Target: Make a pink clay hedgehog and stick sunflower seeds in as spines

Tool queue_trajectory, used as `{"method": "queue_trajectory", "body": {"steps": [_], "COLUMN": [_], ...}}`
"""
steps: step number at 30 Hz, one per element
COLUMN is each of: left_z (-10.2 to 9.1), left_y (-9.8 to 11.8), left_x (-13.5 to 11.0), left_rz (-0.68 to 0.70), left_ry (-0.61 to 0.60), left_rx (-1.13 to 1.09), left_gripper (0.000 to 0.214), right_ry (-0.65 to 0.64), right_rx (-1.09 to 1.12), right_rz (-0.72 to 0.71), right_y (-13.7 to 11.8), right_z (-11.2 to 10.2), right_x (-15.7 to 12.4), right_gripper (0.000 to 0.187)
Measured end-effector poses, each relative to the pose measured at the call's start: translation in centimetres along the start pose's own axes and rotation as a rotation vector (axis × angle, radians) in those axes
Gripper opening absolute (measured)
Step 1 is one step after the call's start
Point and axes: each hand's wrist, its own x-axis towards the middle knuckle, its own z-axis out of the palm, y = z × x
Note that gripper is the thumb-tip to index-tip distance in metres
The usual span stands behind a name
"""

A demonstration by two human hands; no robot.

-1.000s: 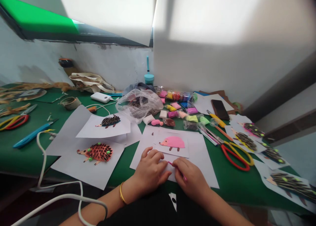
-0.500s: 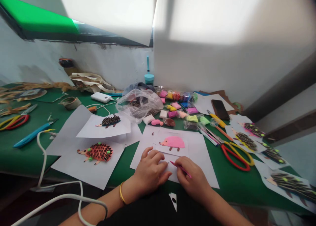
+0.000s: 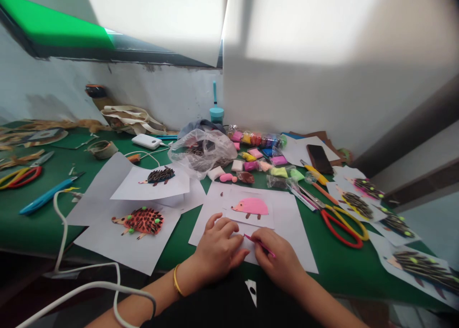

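Pinching one thin pink stick (image 3: 267, 249) in closed fingers (image 3: 261, 237), the right hand (image 3: 278, 256) points its tip toward the left hand (image 3: 218, 244) over one large white sheet (image 3: 301, 254). The left hand rests at the sheet's near side, its fingers half spread and its thumb apart from the forefinger; whether anything lies beneath them I cannot tell. One gold bracelet (image 3: 177, 280) circles the left wrist. Just beyond both hands, one pink hedgehog (image 3: 255, 206) with two brown legs lies on one small card (image 3: 271, 220), which sits on the large sheet.

Six more hedgehogs are on the green bench (image 3: 340, 266): two at the left, one dark (image 3: 160, 175) and one red (image 3: 143, 222) with three green balls, and four along the right side, one of them a yellow-edged hedgehog (image 3: 356, 206). Two pairs of scissors with red and yellow handles lie there, the right pair (image 3: 323, 205) near the sheet and the left pair (image 3: 33, 165) well apart from it. There are also two cutters, one yellow (image 3: 315, 173) and one blue (image 3: 50, 195), one black phone (image 3: 319, 159), one clear plastic bag (image 3: 179, 157), and more than ten small coloured lumps (image 3: 279, 171), several of them wrapped.
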Motion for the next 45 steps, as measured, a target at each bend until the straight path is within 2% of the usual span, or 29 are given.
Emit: {"method": "queue_trajectory", "body": {"steps": [10,26,34,41,45], "left_z": [0.0,-0.1,-0.1,-0.3,-0.2], "left_y": [0.0,0.1,0.1,0.2,0.1], "left_x": [0.0,0.0,0.1,0.1,0.2], "left_rz": [0.008,0.007,0.008,0.007,0.009], "left_ry": [-0.005,-0.002,-0.005,-0.017,-0.033], "left_rx": [0.01,0.017,0.016,0.024,0.019], "left_gripper": [0.021,0.02,0.02,0.02,0.021], "right_ry": [0.026,-0.016,-0.047,0.063,0.102], "right_rx": [0.069,-0.007,-0.075,0.129,0.262], "right_rz": [0.028,0.01,-0.051,0.089,0.321], "right_y": [0.1,0.1,0.1,-0.1,0.7], "right_z": [-0.1,0.0,0.1,-0.6,-2.1], "right_x": [-0.1,0.0,-0.2,0.0,0.8], "right_gripper": [0.015,0.017,0.023,0.015,0.017]}}
